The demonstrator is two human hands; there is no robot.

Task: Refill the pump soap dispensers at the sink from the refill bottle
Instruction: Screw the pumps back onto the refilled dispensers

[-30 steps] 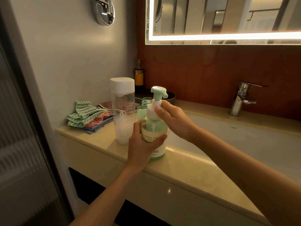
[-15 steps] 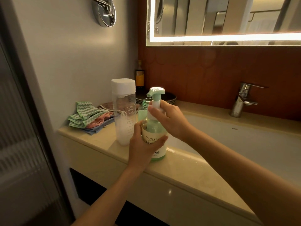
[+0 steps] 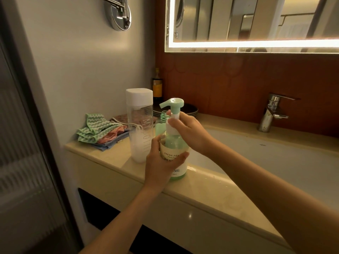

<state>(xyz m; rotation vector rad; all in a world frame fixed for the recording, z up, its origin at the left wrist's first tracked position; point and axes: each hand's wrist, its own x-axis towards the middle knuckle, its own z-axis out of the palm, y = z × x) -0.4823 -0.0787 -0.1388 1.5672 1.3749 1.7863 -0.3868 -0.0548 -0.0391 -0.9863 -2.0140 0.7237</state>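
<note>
A green pump soap dispenser (image 3: 175,145) with a cream label stands on the beige counter (image 3: 201,191) at the sink's left end. My left hand (image 3: 161,162) grips its body from the front. My right hand (image 3: 189,132) holds the white collar just below the mint pump head (image 3: 173,104), whose spout points left. To the left stands a tall clear refill bottle (image 3: 141,125) with a white cap, milky liquid low in it. A second green glass bottle (image 3: 164,116) with no pump shows behind the dispenser, mostly hidden.
Folded cloths (image 3: 100,132) lie at the counter's left end by the wall. Dark plates (image 3: 190,110) and a brown bottle (image 3: 157,87) sit in the back corner. The white basin (image 3: 275,162) stretches right, with a chrome tap (image 3: 271,114) behind it. A lit mirror (image 3: 256,22) hangs above.
The pump head has turned, so its spout now points left. My right hand has shifted round the collar. My left hand keeps its hold on the bottle.
</note>
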